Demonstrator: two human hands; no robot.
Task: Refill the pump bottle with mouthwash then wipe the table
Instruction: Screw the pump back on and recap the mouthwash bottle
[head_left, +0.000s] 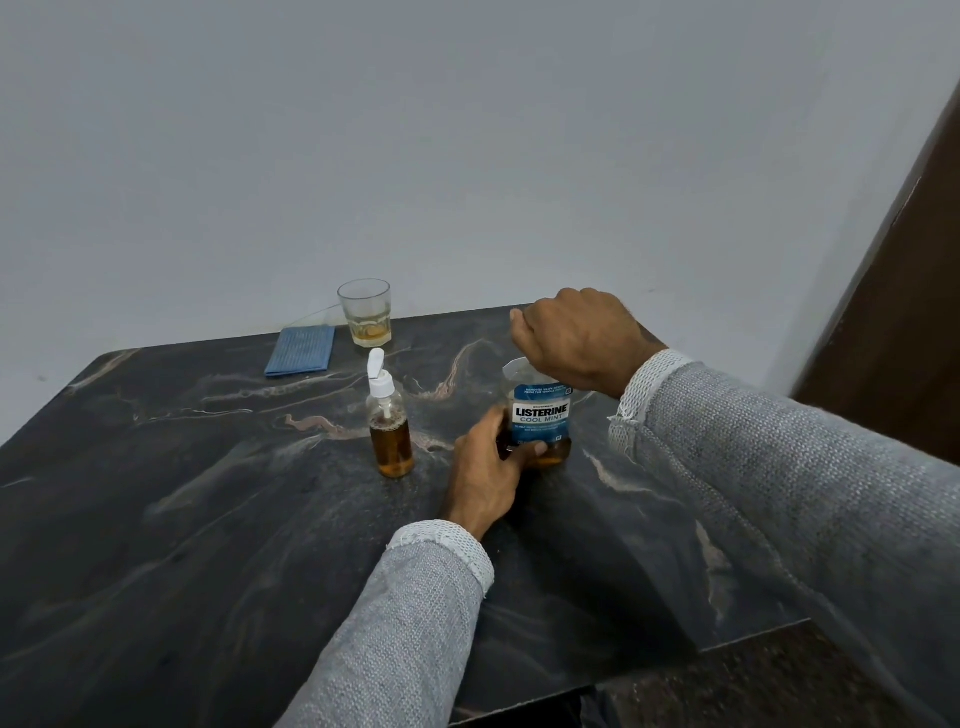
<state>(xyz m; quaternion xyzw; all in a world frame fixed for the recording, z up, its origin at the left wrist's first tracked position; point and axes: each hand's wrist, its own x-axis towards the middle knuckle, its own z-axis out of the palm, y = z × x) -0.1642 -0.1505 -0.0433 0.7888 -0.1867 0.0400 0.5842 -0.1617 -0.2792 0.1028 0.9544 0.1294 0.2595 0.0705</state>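
Now the left hand wraps its fingers around the mouthwash bottle at frame centre; the right hand closes over its top. One pump bottle, one glass, one cloth.

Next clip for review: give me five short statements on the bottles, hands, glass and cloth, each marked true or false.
1. The left hand grips the lower part of the mouthwash bottle. True.
2. The right hand rests flat on the table. False: it is closed over the mouthwash bottle's top.
3. The pump bottle lies on its side. False: it stands upright.
4. The glass holds a little amber liquid. True.
5. The blue cloth is under the pump bottle. False: it lies folded beside the glass.
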